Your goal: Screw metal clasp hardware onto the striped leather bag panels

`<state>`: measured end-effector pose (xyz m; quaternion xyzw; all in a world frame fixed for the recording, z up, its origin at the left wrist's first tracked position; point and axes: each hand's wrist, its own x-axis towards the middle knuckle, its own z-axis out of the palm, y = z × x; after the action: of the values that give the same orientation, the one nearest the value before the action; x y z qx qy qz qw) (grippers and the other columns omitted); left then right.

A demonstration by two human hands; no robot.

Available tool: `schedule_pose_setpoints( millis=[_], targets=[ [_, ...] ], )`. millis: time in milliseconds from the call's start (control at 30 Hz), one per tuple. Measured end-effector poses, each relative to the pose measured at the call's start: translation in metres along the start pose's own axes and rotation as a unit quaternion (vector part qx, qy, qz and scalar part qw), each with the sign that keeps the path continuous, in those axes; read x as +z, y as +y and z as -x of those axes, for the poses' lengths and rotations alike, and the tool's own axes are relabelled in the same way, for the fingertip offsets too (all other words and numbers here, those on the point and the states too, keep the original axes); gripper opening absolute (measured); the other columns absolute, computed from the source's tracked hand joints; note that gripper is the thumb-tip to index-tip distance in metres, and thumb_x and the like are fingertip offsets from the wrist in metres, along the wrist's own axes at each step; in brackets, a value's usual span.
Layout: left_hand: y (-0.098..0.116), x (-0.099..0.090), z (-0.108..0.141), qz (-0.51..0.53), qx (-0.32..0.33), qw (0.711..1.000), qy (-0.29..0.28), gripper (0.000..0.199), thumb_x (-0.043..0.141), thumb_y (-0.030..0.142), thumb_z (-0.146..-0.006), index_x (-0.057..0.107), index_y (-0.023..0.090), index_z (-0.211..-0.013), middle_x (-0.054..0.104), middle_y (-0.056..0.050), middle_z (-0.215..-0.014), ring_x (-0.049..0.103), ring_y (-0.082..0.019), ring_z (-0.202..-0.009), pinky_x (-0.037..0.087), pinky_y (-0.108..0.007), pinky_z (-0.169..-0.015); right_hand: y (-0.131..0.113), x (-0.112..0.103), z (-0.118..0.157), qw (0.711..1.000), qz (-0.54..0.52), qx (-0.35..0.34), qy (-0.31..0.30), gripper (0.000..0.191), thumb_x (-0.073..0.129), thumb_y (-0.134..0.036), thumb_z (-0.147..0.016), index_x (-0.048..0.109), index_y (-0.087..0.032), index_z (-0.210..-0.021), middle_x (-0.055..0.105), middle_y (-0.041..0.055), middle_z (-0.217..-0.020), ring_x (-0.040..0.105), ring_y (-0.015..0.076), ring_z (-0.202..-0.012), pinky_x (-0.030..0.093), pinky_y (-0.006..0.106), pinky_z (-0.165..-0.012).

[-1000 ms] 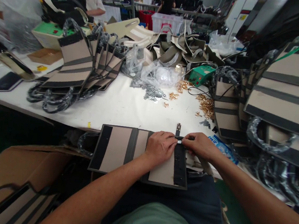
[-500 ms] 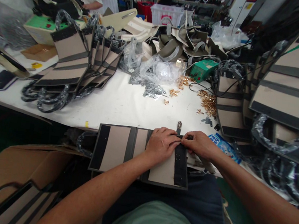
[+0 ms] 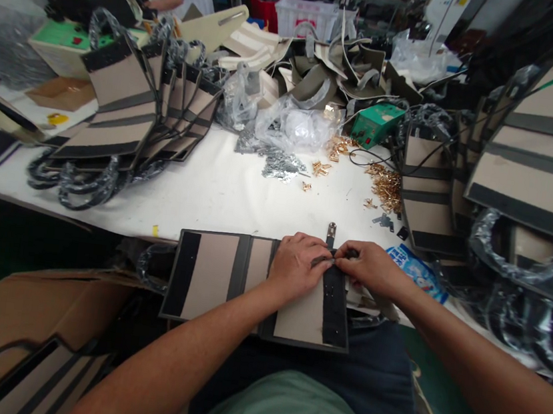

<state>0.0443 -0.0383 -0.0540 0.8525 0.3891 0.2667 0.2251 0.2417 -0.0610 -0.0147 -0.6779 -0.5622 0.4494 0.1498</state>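
Folding case: the open beige-and-black case (image 3: 212,273) lies in front of me, across the lap and against the near edge of the white surface (image 3: 181,202), its inside facing up.
Left hand: my left hand (image 3: 300,263) rests palm down on the case's right half, fingers close together, tips at the dark strip; I can't tell whether this grip pinches anything.
Right hand: my right hand (image 3: 363,264) has its thumb and fingertips pressed together at the case's top right corner, meeting the left fingertips; whatever sits inside that grip is hidden from me.
Strap: a short dark strap (image 3: 331,235) with a metal end sticks out past the top edge, just beside both hands.
Metal parts: I see gold-coloured pieces (image 3: 384,187) heaped to the right and silver pieces (image 3: 282,164) near the middle.
Right side: a blue packet (image 3: 414,271) lies near my right wrist; a green box (image 3: 377,122) stands farther back.
Left side: more cases (image 3: 127,108) lean in a fanned stack.
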Motion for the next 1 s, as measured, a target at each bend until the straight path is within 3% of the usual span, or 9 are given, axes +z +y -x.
schedule_pose_setpoints(
  millis=[200, 267, 333, 400, 467, 533, 633, 800, 1000],
  targets=[
    [-0.008, -0.002, 0.002, -0.026, 0.052, 0.998, -0.012, 0.013, 0.064, 0.027, -0.095, 0.075, 0.028, -0.102, 0.074, 0.0, -0.121, 0.06, -0.023, -0.113, 0.044, -0.044, -0.091, -0.003, 0.003, -0.001, 0.997, 0.047, -0.02, 0.049, 0.013, 0.065, -0.02, -0.077, 0.068, -0.019, -0.09, 0.069, -0.0004, -0.076, 0.056, 0.0102, -0.052, 0.041, 0.021, -0.048],
    [-0.012, -0.005, 0.001, -0.036, 0.071, 0.996, -0.03, 0.017, 0.061, 0.025, -0.096, 0.075, 0.028, -0.106, 0.074, -0.001, -0.123, 0.06, -0.023, -0.113, 0.044, -0.044, -0.091, -0.004, -0.004, 0.003, 0.998, 0.004, -0.018, 0.055, 0.011, 0.068, -0.024, -0.078, 0.067, -0.019, -0.087, 0.065, -0.0012, -0.069, 0.054, 0.0108, -0.05, 0.04, 0.021, -0.046],
    [-0.014, -0.007, -0.001, -0.035, 0.078, 0.995, -0.045, 0.018, 0.06, 0.025, -0.096, 0.075, 0.029, -0.106, 0.074, 0.0, -0.122, 0.06, -0.023, -0.112, 0.044, -0.044, -0.09, -0.01, -0.013, 0.011, 0.991, -0.078, -0.034, 0.104, 0.015, 0.071, -0.031, -0.08, 0.066, -0.019, -0.087, 0.059, -0.0027, -0.059, 0.052, 0.0115, -0.046, 0.039, 0.022, -0.044],
    [-0.014, -0.009, -0.003, -0.028, 0.071, 0.996, -0.052, 0.017, 0.062, 0.025, -0.095, 0.076, 0.03, -0.103, 0.074, 0.0, -0.122, 0.06, -0.023, -0.113, 0.044, -0.044, -0.091, -0.02, -0.021, 0.02, 0.954, -0.205, -0.103, 0.194, 0.02, 0.072, -0.037, -0.083, 0.063, -0.02, -0.088, 0.052, -0.0049, -0.054, 0.049, 0.0114, -0.044, 0.041, 0.023, -0.044],
    [-0.013, -0.01, -0.006, -0.019, 0.054, 0.997, -0.053, 0.015, 0.065, 0.026, -0.093, 0.077, 0.03, -0.101, 0.074, 0.0, -0.121, 0.061, -0.023, -0.114, 0.044, -0.044, -0.092, -0.033, -0.024, 0.025, 0.88, -0.337, -0.201, 0.268, 0.023, 0.072, -0.04, -0.086, 0.057, -0.023, -0.085, 0.045, -0.0072, -0.055, 0.046, 0.0101, -0.043, 0.042, 0.023, -0.044],
    [-0.013, -0.01, -0.007, -0.012, 0.037, 0.998, -0.055, 0.014, 0.068, 0.026, -0.092, 0.078, 0.031, -0.101, 0.074, 0.0, -0.121, 0.061, -0.024, -0.115, 0.044, -0.045, -0.094, -0.043, -0.018, 0.024, 0.812, -0.42, -0.269, 0.303, 0.029, 0.071, -0.041, -0.088, 0.05, -0.024, -0.079, 0.039, -0.0087, -0.055, 0.042, 0.0088, -0.042, 0.042, 0.022, -0.042],
    [-0.014, -0.008, -0.008, -0.007, 0.03, 0.998, -0.055, 0.014, 0.069, 0.027, -0.092, 0.078, 0.032, -0.101, 0.074, 0.0, -0.119, 0.061, -0.023, -0.114, 0.045, -0.045, -0.095, -0.046, -0.001, 0.012, 0.769, -0.466, -0.3, 0.32, 0.038, 0.071, -0.041, -0.089, 0.043, -0.023, -0.071, 0.035, -0.0092, -0.054, 0.041, 0.0077, -0.041, 0.041, 0.02, -0.041],
    [-0.016, -0.007, -0.008, -0.007, 0.039, 0.998, -0.057, 0.013, 0.069, 0.03, -0.093, 0.078, 0.033, -0.102, 0.074, 0.002, -0.116, 0.062, -0.022, -0.112, 0.045, -0.043, -0.094, -0.033, 0.018, -0.006, 0.746, -0.475, -0.311, 0.349, 0.041, 0.071, -0.043, -0.089, 0.043, -0.022, -0.068, 0.037, -0.0085, -0.053, 0.042, 0.0079, -0.04, 0.042, 0.021, -0.04],
    [-0.015, -0.007, -0.009, -0.009, 0.031, 0.998, -0.056, 0.014, 0.071, 0.028, -0.091, 0.079, 0.033, -0.101, 0.075, 0.001, -0.115, 0.062, -0.022, -0.111, 0.046, -0.043, -0.095, -0.027, 0.028, 0.0, 0.765, -0.465, -0.298, 0.33, 0.035, 0.068, -0.041, -0.091, 0.047, -0.022, -0.071, 0.043, -0.0068, -0.055, 0.046, 0.0096, -0.044, 0.044, 0.024, -0.045]
  ],
)
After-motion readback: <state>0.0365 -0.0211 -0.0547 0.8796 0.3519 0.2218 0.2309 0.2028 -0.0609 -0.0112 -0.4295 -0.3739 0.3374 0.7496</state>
